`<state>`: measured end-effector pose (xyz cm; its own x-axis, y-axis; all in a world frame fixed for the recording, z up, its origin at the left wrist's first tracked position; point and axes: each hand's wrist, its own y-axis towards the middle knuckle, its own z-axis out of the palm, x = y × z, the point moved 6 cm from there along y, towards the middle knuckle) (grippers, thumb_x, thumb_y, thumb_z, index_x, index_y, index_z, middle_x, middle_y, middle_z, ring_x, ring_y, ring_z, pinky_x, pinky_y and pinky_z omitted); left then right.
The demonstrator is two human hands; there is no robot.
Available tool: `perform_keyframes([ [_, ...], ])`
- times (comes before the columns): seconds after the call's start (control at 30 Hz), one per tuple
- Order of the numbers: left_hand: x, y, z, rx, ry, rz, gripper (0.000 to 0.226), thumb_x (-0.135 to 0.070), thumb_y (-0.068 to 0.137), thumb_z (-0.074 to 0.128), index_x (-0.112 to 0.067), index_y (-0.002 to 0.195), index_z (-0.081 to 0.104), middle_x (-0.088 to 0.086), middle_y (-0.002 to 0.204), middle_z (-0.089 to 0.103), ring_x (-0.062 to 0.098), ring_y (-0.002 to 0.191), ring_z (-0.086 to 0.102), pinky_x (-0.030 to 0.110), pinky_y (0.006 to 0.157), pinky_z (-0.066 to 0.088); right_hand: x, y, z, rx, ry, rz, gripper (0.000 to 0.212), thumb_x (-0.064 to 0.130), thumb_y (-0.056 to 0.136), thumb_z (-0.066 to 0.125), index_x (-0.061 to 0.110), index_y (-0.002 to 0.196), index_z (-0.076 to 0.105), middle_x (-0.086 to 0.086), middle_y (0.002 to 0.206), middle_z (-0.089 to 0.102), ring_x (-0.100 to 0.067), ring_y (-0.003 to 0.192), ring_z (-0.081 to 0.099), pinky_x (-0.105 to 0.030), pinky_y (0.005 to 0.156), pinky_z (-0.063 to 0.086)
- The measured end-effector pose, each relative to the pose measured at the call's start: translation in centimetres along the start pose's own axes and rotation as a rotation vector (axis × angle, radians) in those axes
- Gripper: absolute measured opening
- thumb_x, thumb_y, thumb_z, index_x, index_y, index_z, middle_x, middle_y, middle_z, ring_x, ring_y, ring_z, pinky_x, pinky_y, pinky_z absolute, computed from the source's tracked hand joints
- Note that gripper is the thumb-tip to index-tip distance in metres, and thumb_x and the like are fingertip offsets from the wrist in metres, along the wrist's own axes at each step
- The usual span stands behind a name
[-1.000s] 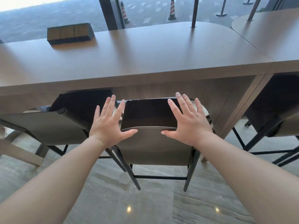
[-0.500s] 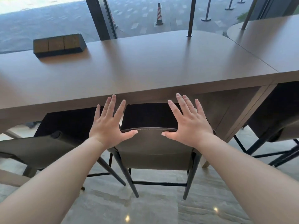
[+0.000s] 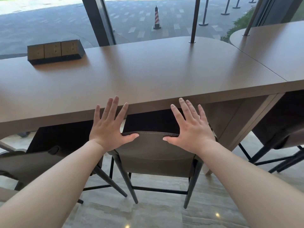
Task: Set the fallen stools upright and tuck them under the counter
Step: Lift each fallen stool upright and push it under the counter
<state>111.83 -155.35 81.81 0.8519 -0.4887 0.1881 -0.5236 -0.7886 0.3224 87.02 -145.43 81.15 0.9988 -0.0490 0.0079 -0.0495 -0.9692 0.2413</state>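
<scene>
A grey-brown stool (image 3: 154, 153) with a low backrest and dark metal legs stands upright in front of me, its black seat partly beneath the brown counter (image 3: 148, 76). My left hand (image 3: 109, 125) and my right hand (image 3: 189, 127) lie flat with straight, spread fingers against the top of the backrest, thumbs on its rim. The fingertips reach the counter's front edge. A second stool (image 3: 32, 162) stands at the left, its seat also under the counter. A third stool (image 3: 283, 134) is at the right, under the adjoining counter.
A dark socket block (image 3: 55, 51) sits on the counter at the back left. A thin metal post (image 3: 194, 20) rises from the counter's far edge. Behind it is a glass wall with a striped cone (image 3: 156, 17) outside. The floor (image 3: 156, 214) is polished grey stone.
Both hands have pushed the middle stool forward, so more of its seat is under the counter. My view has come closer to the counter.
</scene>
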Motion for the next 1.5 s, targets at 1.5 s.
perform_keyframes([
  [1.5,-6.1,0.5,1.1,-0.09,0.072,-0.091,0.1,-0.086,0.082,0.023,-0.027,0.158,-0.006,0.012,0.166,-0.008,0.032,0.153,-0.004,0.05,0.119,-0.014,-6.1,2.6,1.5,-0.088,-0.147,-0.234,0.1,0.083,0.081,0.035,0.022,0.156,0.01,-0.01,0.165,-0.006,-0.029,0.151,-0.005,-0.052,0.118,-0.002],
])
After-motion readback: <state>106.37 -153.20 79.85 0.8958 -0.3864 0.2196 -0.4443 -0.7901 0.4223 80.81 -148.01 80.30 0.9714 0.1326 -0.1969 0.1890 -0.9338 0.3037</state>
